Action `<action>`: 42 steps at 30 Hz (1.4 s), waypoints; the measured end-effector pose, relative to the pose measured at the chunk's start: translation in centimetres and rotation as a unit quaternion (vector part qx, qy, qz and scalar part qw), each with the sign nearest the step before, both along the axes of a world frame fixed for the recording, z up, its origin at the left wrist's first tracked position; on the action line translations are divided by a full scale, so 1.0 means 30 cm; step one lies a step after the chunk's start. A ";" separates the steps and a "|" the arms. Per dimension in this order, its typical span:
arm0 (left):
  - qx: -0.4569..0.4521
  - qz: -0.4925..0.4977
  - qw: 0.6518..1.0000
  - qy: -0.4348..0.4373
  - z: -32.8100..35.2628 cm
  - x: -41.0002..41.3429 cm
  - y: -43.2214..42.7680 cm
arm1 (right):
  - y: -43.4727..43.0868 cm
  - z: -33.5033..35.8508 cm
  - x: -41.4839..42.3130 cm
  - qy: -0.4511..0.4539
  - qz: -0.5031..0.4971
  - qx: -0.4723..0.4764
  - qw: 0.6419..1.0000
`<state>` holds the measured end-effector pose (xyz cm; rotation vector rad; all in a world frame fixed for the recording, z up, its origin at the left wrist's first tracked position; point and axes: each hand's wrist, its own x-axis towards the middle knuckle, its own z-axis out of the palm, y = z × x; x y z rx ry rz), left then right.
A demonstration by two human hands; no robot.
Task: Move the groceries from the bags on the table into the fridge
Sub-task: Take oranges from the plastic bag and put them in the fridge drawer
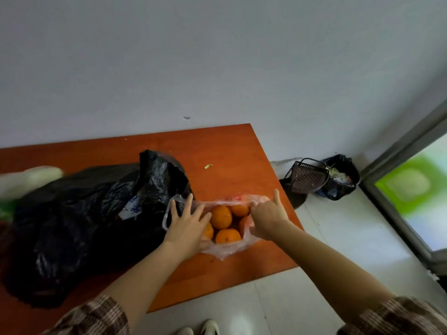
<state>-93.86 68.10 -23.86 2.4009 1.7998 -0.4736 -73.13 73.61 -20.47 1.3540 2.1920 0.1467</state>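
A: Where do the groceries stand?

B: On the orange-brown wooden table [229,151]; a thin clear plastic bag [227,250] of round orange fruit [221,216] sits near its right edge, beside a crumpled black plastic bag [96,201].

A: And the hands?

B: The left hand [187,228] lies spread, fingers loose on the bag's left rim and the fruit, closed on nothing that I can see; the right hand [267,220] pinches the right rim, thumb up.

A: So the step?

B: Opening the bag, I judge; next, lift fruit or the whole bag; no fridge is in view.
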 end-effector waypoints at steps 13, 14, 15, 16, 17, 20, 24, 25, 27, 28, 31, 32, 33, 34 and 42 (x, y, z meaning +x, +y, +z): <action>-0.060 0.006 0.998 0.024 0.001 -0.033 0.023 | 0.057 0.003 0.080 0.124 -0.177 -0.078 0.973; -0.027 0.006 1.000 -0.005 0.005 -0.038 0.015 | 0.046 0.030 0.063 0.188 -0.178 -0.036 0.965; 0.016 -0.005 0.998 -0.054 0.013 -0.040 0.004 | 0.030 0.050 0.043 0.244 -0.168 0.027 0.955; 0.071 -0.029 0.991 -0.107 0.020 -0.038 -0.008 | 0.011 0.063 0.017 0.293 -0.145 0.087 0.941; 0.123 -0.074 0.979 -0.147 0.009 -0.036 -0.013 | -0.013 0.071 -0.015 0.341 -0.116 0.124 0.925; 0.130 -0.176 0.946 -0.241 -0.025 -0.009 -0.009 | -0.083 0.038 -0.118 0.382 -0.084 0.017 0.920; -0.037 -0.028 0.982 -0.183 -0.073 0.000 0.017 | -0.130 -0.073 -0.179 0.284 -0.205 -0.103 0.931; -0.051 -0.004 0.985 -0.165 -0.087 -0.009 0.023 | -0.141 -0.094 -0.182 0.267 -0.218 -0.091 0.934; -0.070 0.026 0.984 -0.160 -0.101 -0.022 0.028 | -0.164 -0.135 -0.186 0.237 -0.246 -0.072 0.937; -0.081 0.029 0.984 -0.154 -0.103 -0.025 0.030 | -0.173 -0.149 -0.191 0.223 -0.258 -0.067 0.938; -0.079 0.021 0.991 -0.105 -0.113 -0.017 0.033 | -0.196 -0.187 -0.219 0.182 -0.275 -0.049 0.943; -0.074 0.022 0.993 -0.093 -0.117 -0.011 0.035 | -0.203 -0.200 -0.228 0.196 -0.289 -0.040 0.936; -0.072 0.021 0.993 -0.088 -0.122 -0.007 0.037 | -0.210 -0.210 -0.234 0.218 -0.313 -0.036 0.924; -0.070 0.023 0.993 -0.091 -0.121 -0.005 0.043 | -0.213 -0.215 -0.237 0.243 -0.337 -0.038 0.909; -0.074 0.091 0.951 -0.287 -0.016 -0.035 0.032 | -0.283 -0.070 -0.157 0.493 -0.384 -0.025 0.780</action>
